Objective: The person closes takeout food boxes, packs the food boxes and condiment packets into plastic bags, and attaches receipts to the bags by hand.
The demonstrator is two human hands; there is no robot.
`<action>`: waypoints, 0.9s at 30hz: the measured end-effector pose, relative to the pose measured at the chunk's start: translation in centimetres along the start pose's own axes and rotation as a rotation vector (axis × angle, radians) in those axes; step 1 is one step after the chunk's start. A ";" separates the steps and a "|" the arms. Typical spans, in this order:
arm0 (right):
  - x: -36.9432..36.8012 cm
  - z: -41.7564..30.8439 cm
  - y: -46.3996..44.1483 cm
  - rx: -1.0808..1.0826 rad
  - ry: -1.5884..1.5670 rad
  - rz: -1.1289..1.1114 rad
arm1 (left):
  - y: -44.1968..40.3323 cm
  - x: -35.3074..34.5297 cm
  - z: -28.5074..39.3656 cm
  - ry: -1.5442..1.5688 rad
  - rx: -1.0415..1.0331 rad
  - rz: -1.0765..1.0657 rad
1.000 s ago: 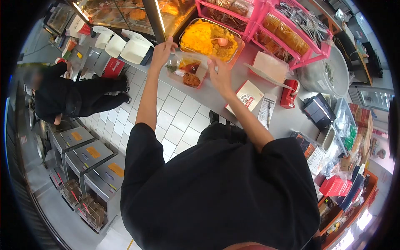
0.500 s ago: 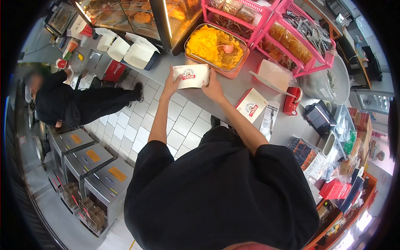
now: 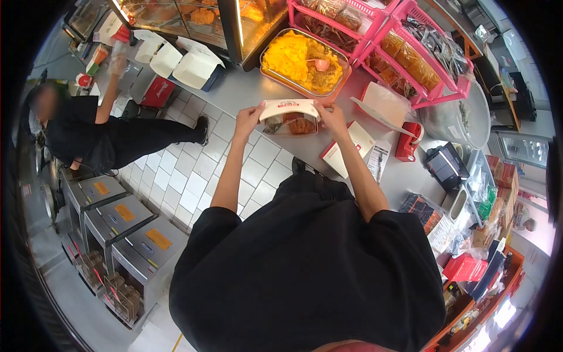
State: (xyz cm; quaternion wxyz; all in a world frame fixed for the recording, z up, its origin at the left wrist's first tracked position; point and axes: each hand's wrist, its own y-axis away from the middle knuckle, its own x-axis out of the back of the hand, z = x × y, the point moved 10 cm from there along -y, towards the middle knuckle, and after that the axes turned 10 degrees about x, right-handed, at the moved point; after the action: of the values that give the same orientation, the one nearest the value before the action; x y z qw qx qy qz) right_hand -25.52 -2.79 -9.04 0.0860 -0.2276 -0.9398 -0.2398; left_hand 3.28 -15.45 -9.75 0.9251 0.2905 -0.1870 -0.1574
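A white printed cardboard food box point(image 3: 287, 108) is at the counter's near edge, its lid bowed and raised at the front. Browned fried food point(image 3: 301, 125) shows inside, with something green at the left. My left hand point(image 3: 248, 121) pinches the lid's left corner. On the opposite corner, my right hand point(image 3: 332, 119) grips the lid too. Just right of that hand lies a closed box with the same print point(image 3: 352, 146). Beyond the box is a metal tray of yellow food point(image 3: 290, 56) with a pink scoop point(image 3: 319, 64).
Pink baskets point(image 3: 404, 58) of packets stand at the back right, near a red tape dispenser point(image 3: 409, 141). Open cartons point(image 3: 196, 64) sit left by the glass food warmer point(image 3: 199, 23). A co-worker point(image 3: 88, 123) stands left, one arm reaching over a counter.
The lid has lifted and bent upward, so the food inside now shows. My hands moved slightly apart. The closed box beside my right hand shifted left. The co-worker's arm stretched out toward the counter.
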 end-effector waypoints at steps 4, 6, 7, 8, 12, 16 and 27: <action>0.3 0.0 -0.1 -0.015 0.091 -0.079 | -0.9 0.2 -1.2 -0.011 0.066 -0.050; -0.3 1.5 -1.0 0.089 0.128 -0.083 | -1.1 -0.5 -2.2 0.053 0.032 -0.084; -0.7 2.5 -1.5 0.142 0.148 -0.086 | -1.2 -0.8 -2.7 0.087 0.014 -0.100; -0.8 3.4 -1.7 0.166 0.175 -0.067 | -0.9 -0.7 -2.5 0.055 -0.052 -0.037; -0.7 3.1 -0.8 0.290 0.258 -0.018 | 1.5 -0.9 -0.3 -0.190 -0.248 0.052; -1.0 -2.0 0.4 0.490 0.304 -0.154 | 6.2 -3.5 4.8 -0.691 -0.630 -0.144; -7.1 -3.8 4.0 0.791 0.750 -0.736 | 5.9 -3.8 3.0 -0.819 -0.588 -0.463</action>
State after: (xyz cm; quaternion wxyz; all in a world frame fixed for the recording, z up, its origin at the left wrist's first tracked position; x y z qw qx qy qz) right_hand -17.19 -4.21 -5.99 0.3974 0.2566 -0.8798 0.0469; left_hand -0.33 -10.75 -4.90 0.7601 -0.0316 -0.4110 -0.5023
